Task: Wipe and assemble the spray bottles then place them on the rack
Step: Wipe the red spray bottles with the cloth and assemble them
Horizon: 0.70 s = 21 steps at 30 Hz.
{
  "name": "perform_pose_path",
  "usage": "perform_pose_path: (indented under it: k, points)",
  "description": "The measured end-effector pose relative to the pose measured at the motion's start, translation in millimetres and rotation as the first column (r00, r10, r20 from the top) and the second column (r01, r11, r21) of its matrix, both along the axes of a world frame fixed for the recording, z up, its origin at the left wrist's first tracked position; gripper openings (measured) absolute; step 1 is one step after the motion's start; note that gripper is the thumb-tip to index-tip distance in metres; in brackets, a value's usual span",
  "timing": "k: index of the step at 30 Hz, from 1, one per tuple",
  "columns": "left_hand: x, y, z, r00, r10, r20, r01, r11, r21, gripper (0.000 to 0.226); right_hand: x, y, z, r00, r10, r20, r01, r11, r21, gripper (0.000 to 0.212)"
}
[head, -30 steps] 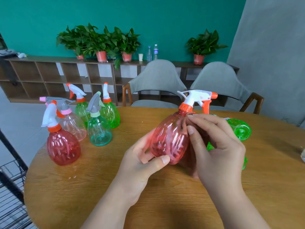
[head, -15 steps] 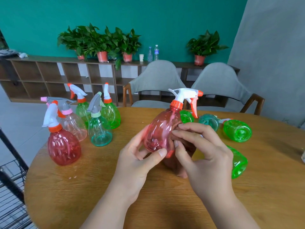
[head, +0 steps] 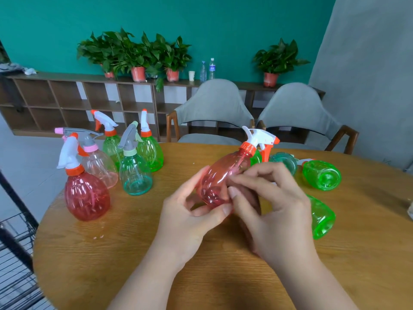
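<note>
Left hand (head: 190,211): thumb under, fingers curled round the base of the red bottle (head: 220,177), gripping it clear of the counter (head: 111,253). Right hand (head: 274,206): fingers curled, with index and thumb tips pinching the bottle's right wall low down. No cloth shows in either hand.

Bottle is held over mid-counter, tilted. Its long axis runs from the base at the hands up and away to the right. The sprayer (head: 260,138) is at the far end, its orange collar seated on the neck. It looks assembled, so the rack is probably next.

Rack (head: 15,242): black wire, low, off the counter's left edge and only partly in view. It lies left of both hands, and the left hand is nearer. To go there, the bottle has to travel left and down past the edge.

In the way are five standing bottles (head: 87,193), clustered on the left of the counter, all with sprayers on. There is open room on the near strip of counter in front of the cluster, and the near-left edge is free.

Risk, as I judge it: the far sprayer end could sweep the cluster if the bottle is swung left while tilted. Bringing it upright first would be safer.

On the right, three lying bottles (head: 321,175) show no sprayers, and one of them is close behind the right hand. Two chairs (head: 214,108) stand at the far edge.
</note>
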<state>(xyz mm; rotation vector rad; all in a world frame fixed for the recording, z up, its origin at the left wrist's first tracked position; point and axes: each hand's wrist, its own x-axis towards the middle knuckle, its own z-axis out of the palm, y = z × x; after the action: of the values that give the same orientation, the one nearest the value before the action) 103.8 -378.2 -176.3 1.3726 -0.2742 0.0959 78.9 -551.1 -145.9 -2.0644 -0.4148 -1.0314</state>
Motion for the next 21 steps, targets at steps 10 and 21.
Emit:
perform_pose_path:
  k: [10, 21]
  points:
    - [-4, 1, 6, 1.000, -0.023, 0.011, 0.022, 0.999, 0.029, 0.084, 10, -17, -1, 0.990, -0.141, 0.013, 0.138, 0.981, 0.137, 0.021]
    - [1, 6, 5, 1.000, 0.030, -0.006, -0.030, 0.999, 0.022, 0.082, 2, 11, -10, 0.999, -0.037, 0.024, 0.035, 0.997, 0.065, 0.024]
